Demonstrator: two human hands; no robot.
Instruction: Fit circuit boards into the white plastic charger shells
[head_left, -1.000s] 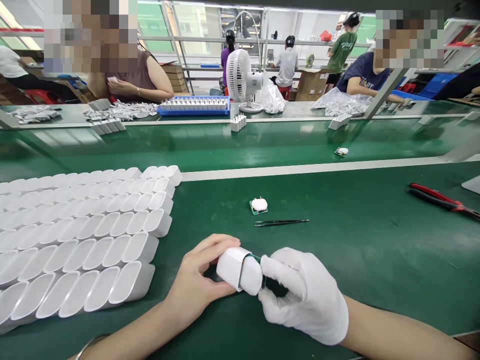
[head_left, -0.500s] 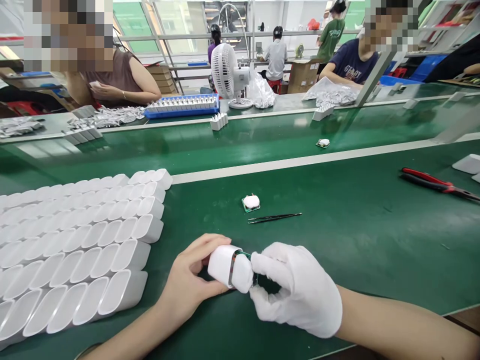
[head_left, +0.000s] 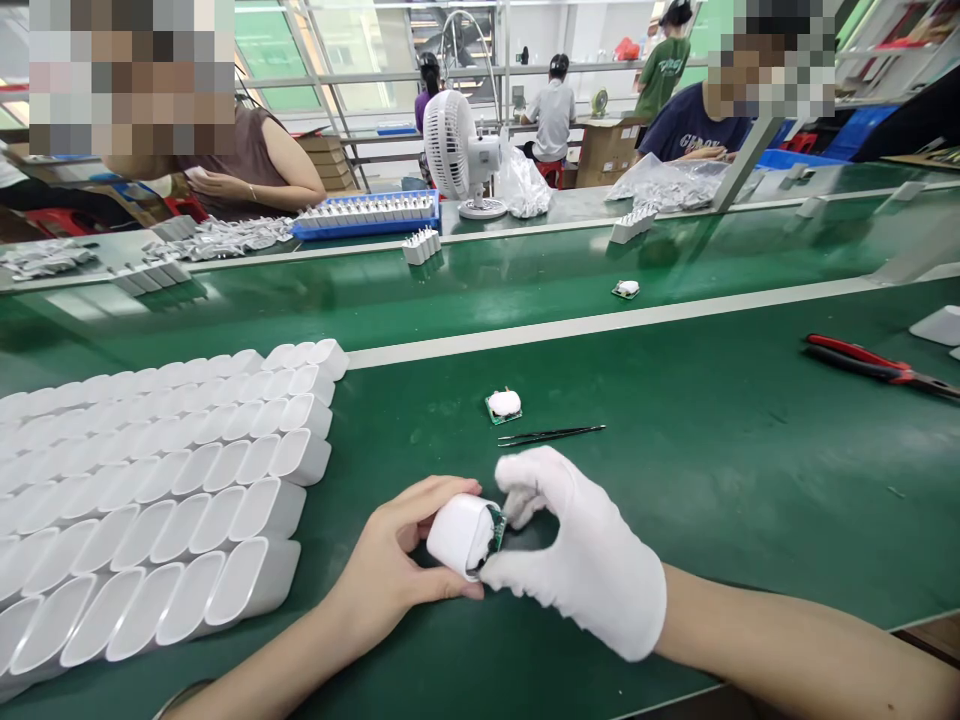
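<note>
My bare left hand (head_left: 382, 560) grips a white plastic charger housing (head_left: 452, 530) between thumb and fingers, its open end facing right. A green circuit board (head_left: 498, 528) with a white part on it sits mostly inside that housing, only its outer end showing. My right hand (head_left: 585, 560), in a white glove, has its thumb at the lower rim and its bent fingers at the board's upper corner. Just beyond my hands lie black tweezers (head_left: 551, 436) and another circuit board (head_left: 504, 405) with a white top.
Rows of white housings (head_left: 251, 580) fill the left side. Red-and-black pliers (head_left: 874, 362) lie at right. A third board (head_left: 625, 289) rests on the green strip past the white line (head_left: 525, 335). Across it are a fan (head_left: 450, 145), a blue tray (head_left: 367, 228) and co-workers.
The circuit board has gone deeper into the housing. My right hand's fingers have spread and shifted, and the housing has turned slightly. On the far strip, the board and white blocks have slid left.
</note>
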